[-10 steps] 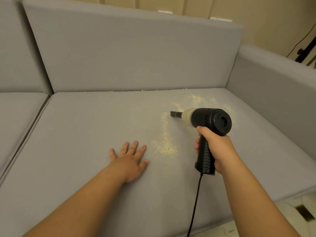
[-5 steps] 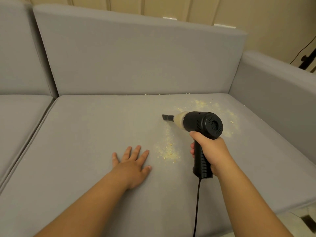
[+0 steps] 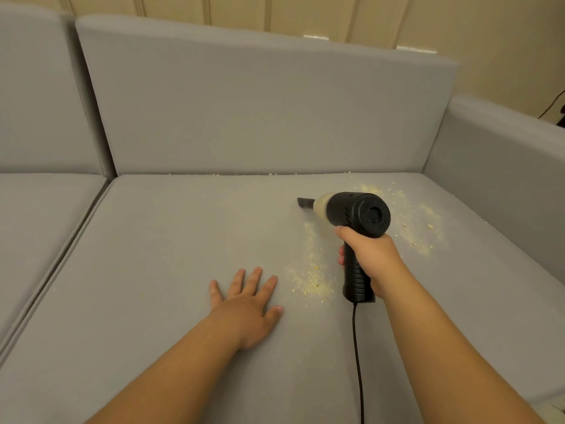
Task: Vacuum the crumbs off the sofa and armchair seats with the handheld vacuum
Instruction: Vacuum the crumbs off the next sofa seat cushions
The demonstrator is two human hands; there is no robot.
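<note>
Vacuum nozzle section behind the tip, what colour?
Cream, between the black tip and black body of the handheld vacuum; head view.

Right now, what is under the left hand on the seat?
The left hand lies flat, fingers spread, on bare grey seat cushion. The nearest crumbs lie to its right. Whatever is beneath the palm is covered.

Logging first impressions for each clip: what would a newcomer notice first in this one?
First, the black vacuum gripped by the right hand over the grey sofa seat, nozzle pointing left, cord trailing toward the camera. Next, the yellow crumbs scattered beside it, with more toward the armrest. The left hand lies flat on the cushion.
</note>
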